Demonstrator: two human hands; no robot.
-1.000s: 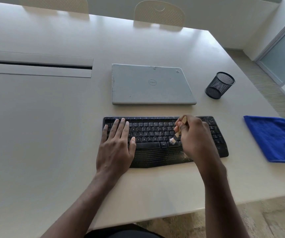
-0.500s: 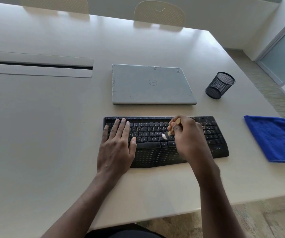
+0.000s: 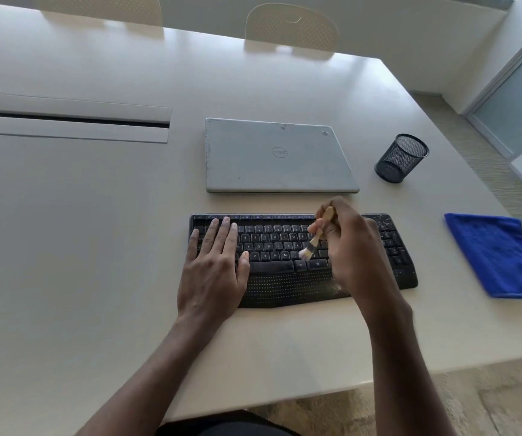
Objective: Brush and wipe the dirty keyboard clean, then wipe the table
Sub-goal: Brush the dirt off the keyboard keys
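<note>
A black keyboard [image 3: 285, 278] lies near the front edge of the pale table [image 3: 96, 247]; white specks cover its right end. My left hand [image 3: 214, 265] rests flat on the keyboard's left side, fingers spread over the keys. My right hand [image 3: 352, 253] grips a small brush [image 3: 313, 242] with a wooden handle; its white bristles touch the keys in the middle right of the keyboard. A folded blue cloth [image 3: 502, 256] lies on the table to the right of the keyboard.
A closed grey laptop [image 3: 280, 155] lies just behind the keyboard. A black mesh pen cup [image 3: 401, 158] stands at the right rear. A cable slot [image 3: 68, 119] runs across the left of the table. Two chair backs [image 3: 291, 26] show at the far edge.
The brush swept left across the keys half a second ago, then came back right and a little lower. My left hand has stayed put on the keyboard.
</note>
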